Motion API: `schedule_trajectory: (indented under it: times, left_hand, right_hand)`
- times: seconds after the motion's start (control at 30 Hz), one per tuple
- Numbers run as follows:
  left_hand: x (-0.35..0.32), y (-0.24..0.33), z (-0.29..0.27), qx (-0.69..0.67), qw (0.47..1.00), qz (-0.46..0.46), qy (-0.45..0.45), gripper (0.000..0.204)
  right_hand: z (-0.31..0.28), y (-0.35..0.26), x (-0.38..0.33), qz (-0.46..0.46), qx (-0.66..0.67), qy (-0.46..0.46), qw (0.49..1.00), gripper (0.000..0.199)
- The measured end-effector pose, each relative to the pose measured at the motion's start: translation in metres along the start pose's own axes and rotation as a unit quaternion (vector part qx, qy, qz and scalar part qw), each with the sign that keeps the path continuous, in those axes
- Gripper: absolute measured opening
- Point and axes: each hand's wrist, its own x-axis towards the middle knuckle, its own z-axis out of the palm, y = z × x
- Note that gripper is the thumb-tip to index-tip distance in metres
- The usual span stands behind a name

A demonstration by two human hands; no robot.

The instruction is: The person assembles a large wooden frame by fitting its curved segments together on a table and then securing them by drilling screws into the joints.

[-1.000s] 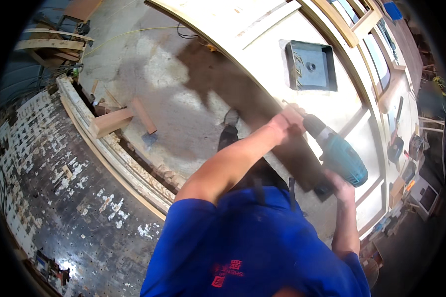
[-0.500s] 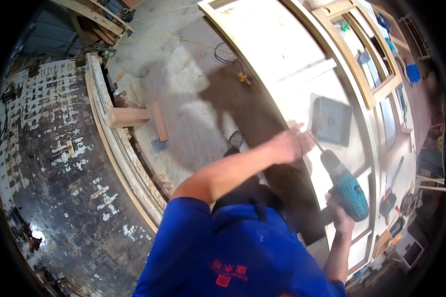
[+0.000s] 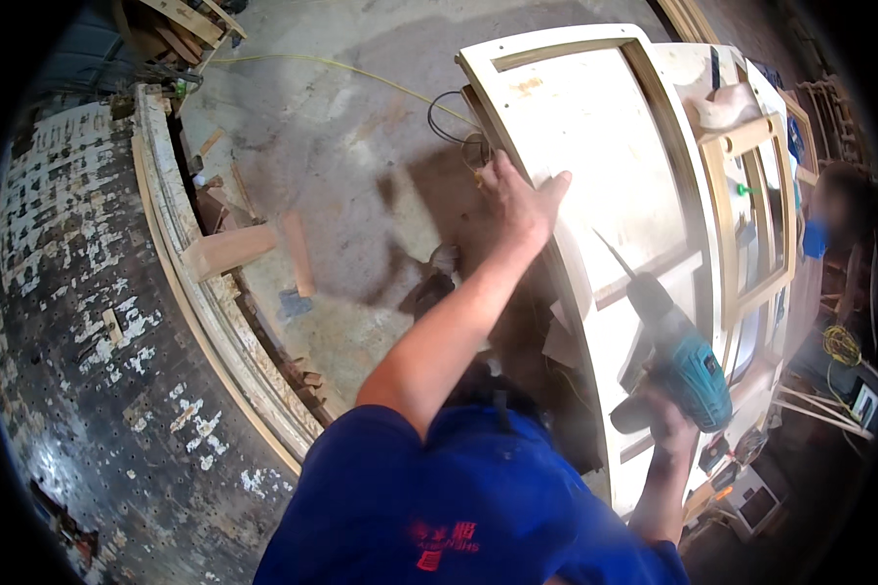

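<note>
My right hand (image 3: 669, 419) is wrapped round the grip of a teal and black cordless drill (image 3: 693, 375). A long thin bit (image 3: 610, 252) sticks out of its chuck, over the pale wooden frame (image 3: 571, 258) and pointing away from me. My left hand (image 3: 519, 207) is at the frame's left edge, thumb spread from the fingers. The thumb lies over the top face and the fingers are along the outer side. A flat pale panel (image 3: 605, 146) fills the frame's far section, beyond a crossbar.
A smaller wooden frame (image 3: 778, 283) stands to the right, with a green-handled tool (image 3: 744, 190) by it. Left is a dark perforated worktop (image 3: 117, 390) with pale patches. Wood blocks (image 3: 229, 252), a yellow cord (image 3: 332, 66) and a black cable loop (image 3: 446, 117) lie between.
My left hand has left the drill bit and moved away from me and left to the frame's edge, fingers spreading. The drill stays in my right hand. The view has shifted, showing the frame's far end.
</note>
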Motion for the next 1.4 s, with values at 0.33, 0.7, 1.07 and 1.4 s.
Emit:
schedule_trajectory:
  times: [0.33,0.7,1.07,1.4]
  left_hand:
    - [0.011,-0.005,0.010,-0.069,0.994,0.077,0.019,0.092]
    - [0.009,-0.008,0.014,-0.067,0.994,0.064,0.060,0.086]
    - [0.010,-0.009,0.018,-0.065,0.997,0.035,0.023,0.095]
    - [0.016,-0.004,0.004,-0.093,0.995,0.020,-0.044,0.097]
  right_hand:
    - [0.047,-0.043,0.117,0.021,-0.135,-0.123,0.983,0.040]
    - [0.055,-0.048,0.183,-0.013,-0.119,-0.217,0.969,0.052]
    - [0.056,-0.072,0.228,0.076,-0.094,-0.250,0.961,0.018]
    - [0.089,-0.136,0.234,0.079,-0.234,-0.189,0.950,0.059]
